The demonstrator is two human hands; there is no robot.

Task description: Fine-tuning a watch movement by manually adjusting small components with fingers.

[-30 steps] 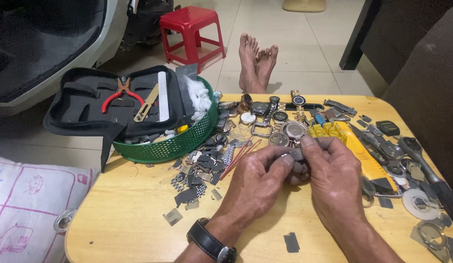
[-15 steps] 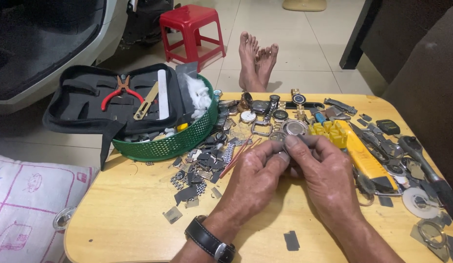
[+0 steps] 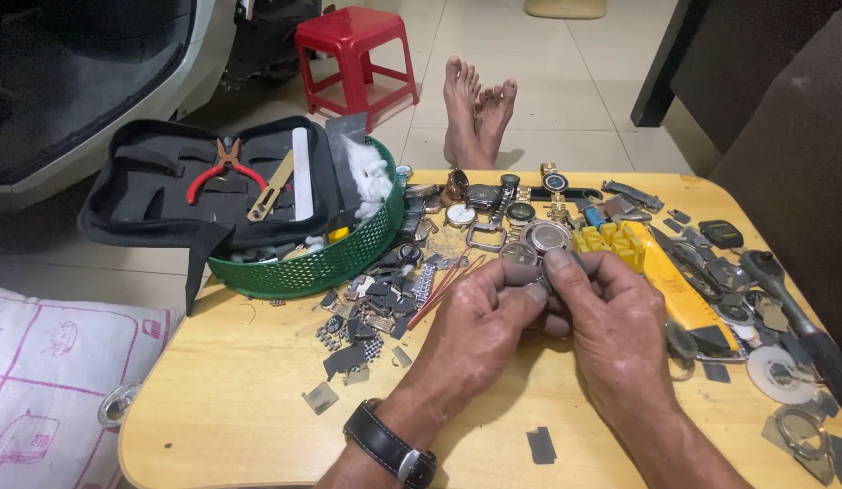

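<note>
Nearest the camera, a black wristwatch (image 3: 391, 445) sits on the left forearm, and a small dark plate (image 3: 540, 445) lies on the wooden table (image 3: 231, 389) just right of it. Above that, the left hand (image 3: 466, 340) and the right hand (image 3: 611, 330) meet over the middle of the table, fingers closed together around a small metal watch part (image 3: 537, 286), which is pinched between the thumbs and fingertips and mostly hidden by them. A round watch case (image 3: 548, 235) shows just beyond the fingertips; whether the hands touch it cannot be told. Left of the hands lies a heap of grey band links (image 3: 371, 312) and thin red sticks (image 3: 444, 281). Right of the hands lie a yellow tool (image 3: 679, 285) and a dark-handled tool (image 3: 797, 312). Farther from the hands, a green basket (image 3: 321, 263) stands at the table's left edge, with a black tool case (image 3: 158, 195) holding red pliers (image 3: 224, 163) leaning on it. Beyond the table, bare feet (image 3: 480, 109) rest on the tiled floor near a red stool (image 3: 353, 50).
</note>
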